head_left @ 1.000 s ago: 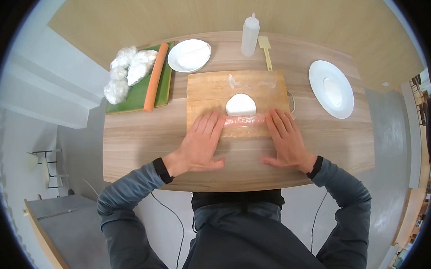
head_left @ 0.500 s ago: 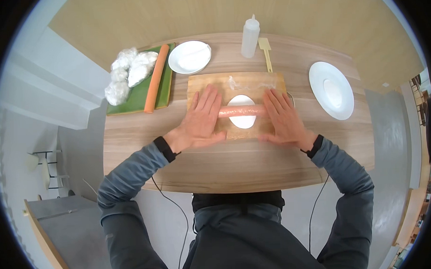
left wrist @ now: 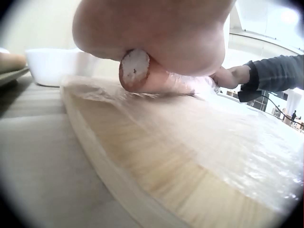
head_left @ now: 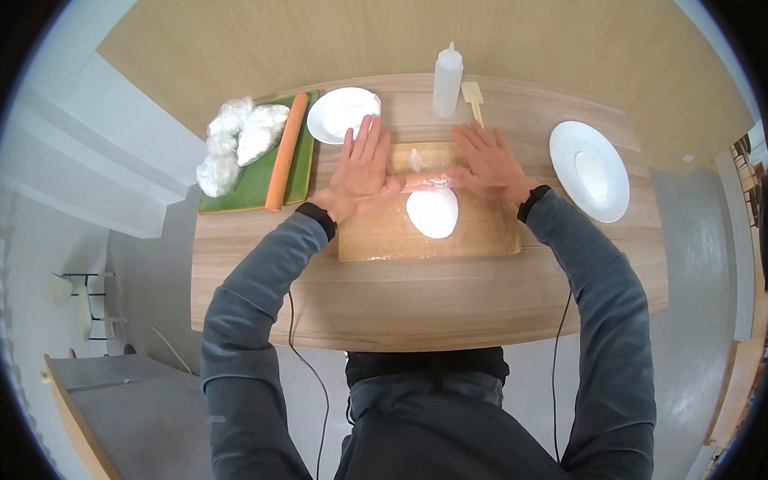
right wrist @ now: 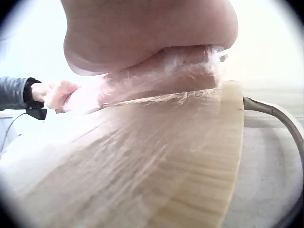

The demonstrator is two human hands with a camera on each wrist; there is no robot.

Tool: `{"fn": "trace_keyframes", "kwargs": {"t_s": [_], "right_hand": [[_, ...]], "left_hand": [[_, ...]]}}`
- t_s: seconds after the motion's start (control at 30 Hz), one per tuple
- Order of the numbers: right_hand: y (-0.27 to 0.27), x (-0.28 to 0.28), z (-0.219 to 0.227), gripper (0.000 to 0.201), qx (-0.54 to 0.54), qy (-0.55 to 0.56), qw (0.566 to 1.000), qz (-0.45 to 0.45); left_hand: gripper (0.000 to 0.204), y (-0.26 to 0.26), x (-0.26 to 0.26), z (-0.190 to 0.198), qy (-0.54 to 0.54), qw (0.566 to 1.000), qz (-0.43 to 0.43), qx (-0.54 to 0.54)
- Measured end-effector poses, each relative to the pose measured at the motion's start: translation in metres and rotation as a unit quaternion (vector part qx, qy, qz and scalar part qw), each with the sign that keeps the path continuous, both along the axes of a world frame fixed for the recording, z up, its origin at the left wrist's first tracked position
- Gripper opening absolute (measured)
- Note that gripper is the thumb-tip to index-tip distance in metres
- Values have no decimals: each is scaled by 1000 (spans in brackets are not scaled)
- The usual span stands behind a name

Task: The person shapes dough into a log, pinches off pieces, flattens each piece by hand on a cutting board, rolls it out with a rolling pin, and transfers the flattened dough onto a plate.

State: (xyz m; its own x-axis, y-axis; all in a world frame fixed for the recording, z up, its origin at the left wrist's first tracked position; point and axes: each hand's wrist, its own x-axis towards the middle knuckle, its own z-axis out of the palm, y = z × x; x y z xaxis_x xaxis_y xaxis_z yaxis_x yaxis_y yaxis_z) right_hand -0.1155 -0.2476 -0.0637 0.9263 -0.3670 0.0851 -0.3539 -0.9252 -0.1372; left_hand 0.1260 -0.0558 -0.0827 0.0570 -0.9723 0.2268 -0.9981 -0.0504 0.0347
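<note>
Across the board (head_left: 375,240), the roller (head_left: 428,182) lies left-to-right

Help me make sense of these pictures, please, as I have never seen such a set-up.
There is no robot here: a person works with two bare hands. The head picture comes from a camera worn on the head, looking down; the other two come from cameras on the wrists, close under each palm.

On the table lies a wooden board with a flat, white, round piece on it. The left hand and right hand lie open on a film-wrapped rod, palms down, neither curled round it.

Around the board are a white bowl, a squeeze bottle, a spatula, a white plate, and a green tray with an orange rod and wrapped white lumps.
</note>
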Motion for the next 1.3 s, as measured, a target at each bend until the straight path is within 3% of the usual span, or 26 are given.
{"fn": "trace_keyframes", "kwargs": {"t_s": [0.2, 0.33, 0.4, 0.6, 0.63, 0.7, 0.77, 0.83, 0.87, 0.9, 0.93, 1.0, 1.1, 1.17, 1.2, 1.27, 1.3], "right_hand": [[5, -9, -15, 90, -29, -67, 997, 17], [35, -39, -2, 89, -62, -72, 994, 54], [54, -56, 1, 89, -65, -77, 992, 71], [96, -95, -4, 74, -49, -108, 989, 88], [98, -98, -9, 66, -104, -90, 986, 91], [97, -98, -5, 60, -163, -74, 980, 83], [98, -93, 11, 54, -24, -108, 987, 118], [102, -88, 8, 51, -19, -105, 987, 116], [102, -89, 9, 48, -10, -100, 987, 127], [104, -91, 12, 48, -18, -96, 989, 108], [107, -91, 14, 49, -6, -107, 989, 104], [109, -101, 20, 50, 4, -118, 988, 97], [105, -122, 34, 49, 81, -131, 987, 44], [98, -136, 37, 48, 133, -115, 979, -101], [92, -142, 36, 48, 131, -112, 980, -101], [75, -152, 28, 47, 227, -78, 942, -233], [68, -157, 15, 47, 224, -74, 943, -234]], "left_hand": [[88, 7, -2, -8, 60, 998, -15, -1], [91, 35, -25, 12, 112, 993, -31, 22], [98, 52, -35, 20, 126, 986, -83, 76], [105, 99, -61, 36, 138, 975, -141, 104], [105, 101, -61, 42, 135, 975, -146, 103], [88, 100, -56, 54, 189, 954, -166, 162], [78, 92, -37, 45, 217, 949, -175, 145], [69, 80, -23, 48, 247, 940, -196, 128], [61, 71, -18, 55, 303, 939, -98, 129], [54, 63, -14, 58, 358, 924, 3, 132], [54, 57, -6, 52, 359, 924, -12, 134], [37, 49, 14, 30, 449, 890, 74, 37], [23, 44, 26, 17, 406, 911, 49, 58], [20, 44, 23, 11, 401, 912, 46, 74], [17, 45, 22, 11, 392, 914, 48, 91], [18, 42, 14, 20, 368, 923, 61, 97], [19, 41, 11, 22, 342, 930, 75, 107]]}}
